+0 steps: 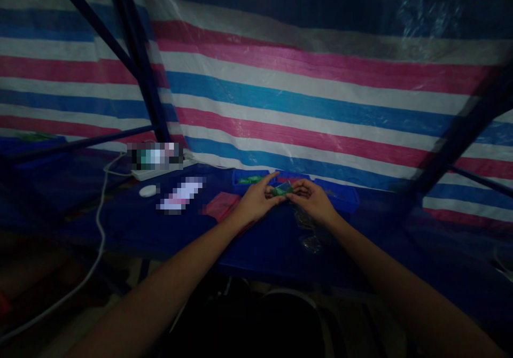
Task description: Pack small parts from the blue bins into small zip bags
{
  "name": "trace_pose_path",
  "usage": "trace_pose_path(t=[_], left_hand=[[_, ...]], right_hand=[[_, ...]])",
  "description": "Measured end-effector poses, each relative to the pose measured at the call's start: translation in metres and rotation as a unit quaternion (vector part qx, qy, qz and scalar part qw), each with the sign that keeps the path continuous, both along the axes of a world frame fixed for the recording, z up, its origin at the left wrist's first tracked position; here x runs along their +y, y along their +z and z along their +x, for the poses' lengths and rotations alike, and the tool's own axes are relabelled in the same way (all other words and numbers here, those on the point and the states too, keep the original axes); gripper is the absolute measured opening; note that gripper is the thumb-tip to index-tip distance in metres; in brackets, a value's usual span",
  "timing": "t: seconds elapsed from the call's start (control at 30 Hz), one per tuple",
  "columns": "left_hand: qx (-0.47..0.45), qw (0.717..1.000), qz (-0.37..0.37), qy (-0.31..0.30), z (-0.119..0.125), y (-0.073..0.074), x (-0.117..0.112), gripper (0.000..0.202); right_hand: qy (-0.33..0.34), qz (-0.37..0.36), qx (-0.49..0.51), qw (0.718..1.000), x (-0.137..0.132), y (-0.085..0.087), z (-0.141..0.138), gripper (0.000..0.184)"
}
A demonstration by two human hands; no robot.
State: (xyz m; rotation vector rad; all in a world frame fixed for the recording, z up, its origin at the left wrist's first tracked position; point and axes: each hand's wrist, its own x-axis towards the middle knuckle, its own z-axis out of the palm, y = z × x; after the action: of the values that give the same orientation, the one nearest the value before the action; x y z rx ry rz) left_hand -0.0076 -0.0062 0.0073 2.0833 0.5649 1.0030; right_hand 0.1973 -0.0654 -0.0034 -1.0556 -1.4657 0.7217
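Observation:
Between my hands, above the blue table, is a small green packet (282, 189) with a clear, shiny top edge; its contents are too dim to make out. My left hand (258, 196) pinches its left side, with the index finger raised over the top. On the right side, my right hand (313, 200) grips it between thumb and curled fingers. Clear plastic bags (311, 240) lie on the table just below my right hand. Behind my hands stand a blue bin (249, 175) with green packets, a second blue bin (294, 176) with something red, and a third blue bin (344, 197).
A red sheet or bag (223, 206) lies left of my hands. Farther left are a blurred-out phone-like object (181, 193), a white round case (148, 191) and a white power strip (160, 170) with a cable (100, 224). Blue metal posts (140, 59) and a striped tarp (320, 91) enclose the table.

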Motion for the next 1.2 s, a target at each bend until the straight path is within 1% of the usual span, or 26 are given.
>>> trace_pose_path(t=[0.07,0.13,0.3,0.37,0.43,0.5,0.6,0.67,0.73,0.8,0.87,0.93,1.03,1.1,1.2], left_hand=[[-0.003,1.0,0.005,0.016,0.0,0.0,0.001,0.073],[-0.01,0.999,0.011,0.03,-0.001,-0.001,0.004,0.068],[-0.017,0.999,0.027,0.044,-0.001,-0.001,0.008,0.058],[-0.008,0.998,0.04,0.038,-0.001,0.001,0.007,0.048],[0.012,0.997,0.065,0.048,-0.003,0.005,0.006,0.036],[0.031,0.99,0.103,0.086,-0.006,0.009,0.006,0.027],[0.054,0.97,0.175,0.163,-0.017,0.017,0.013,0.022],[0.075,0.95,0.22,0.21,-0.027,0.022,0.019,0.023],[0.1,0.927,0.249,0.26,-0.037,0.025,0.025,0.027],[0.128,0.907,0.26,0.306,-0.045,0.026,0.031,0.03],[0.156,0.892,0.26,0.335,-0.049,0.023,0.035,0.032],[0.19,0.887,0.25,0.337,-0.051,0.017,0.038,0.034],[0.238,0.892,0.228,0.31,-0.05,0.007,0.044,0.041],[0.248,0.894,0.224,0.297,-0.049,0.002,0.047,0.043],[0.252,0.903,0.223,0.268,-0.048,0.0,0.051,0.044]], right_hand=[[-0.03,0.0,-0.003,1.0,-0.001,0.001,0.0,0.04],[-0.038,0.0,0.011,0.999,-0.001,0.002,-0.001,0.043],[-0.01,-0.02,0.048,0.999,-0.001,0.003,-0.001,0.046],[0.002,-0.033,0.047,0.998,-0.001,0.003,-0.001,0.046],[0.012,-0.038,0.045,0.998,-0.001,0.002,0.0,0.043],[0.008,-0.033,0.036,0.999,-0.001,0.002,0.0,0.041],[-0.009,-0.032,0.008,0.999,-0.002,0.001,0.001,0.04],[-0.032,-0.019,-0.029,0.999,-0.003,0.001,0.001,0.037],[-0.067,0.018,-0.091,0.993,-0.005,0.002,0.001,0.032],[-0.091,0.064,-0.173,0.979,-0.008,0.005,0.0,0.026],[-0.088,0.098,-0.261,0.956,-0.011,0.007,0.001,0.023],[-0.07,0.115,-0.342,0.93,-0.014,0.007,0.003,0.023],[-0.044,0.118,-0.422,0.898,-0.015,0.004,0.008,0.03],[-0.035,0.111,-0.447,0.887,-0.015,0.0,0.011,0.033],[-0.042,0.098,-0.458,0.882,-0.013,-0.002,0.013,0.03]])
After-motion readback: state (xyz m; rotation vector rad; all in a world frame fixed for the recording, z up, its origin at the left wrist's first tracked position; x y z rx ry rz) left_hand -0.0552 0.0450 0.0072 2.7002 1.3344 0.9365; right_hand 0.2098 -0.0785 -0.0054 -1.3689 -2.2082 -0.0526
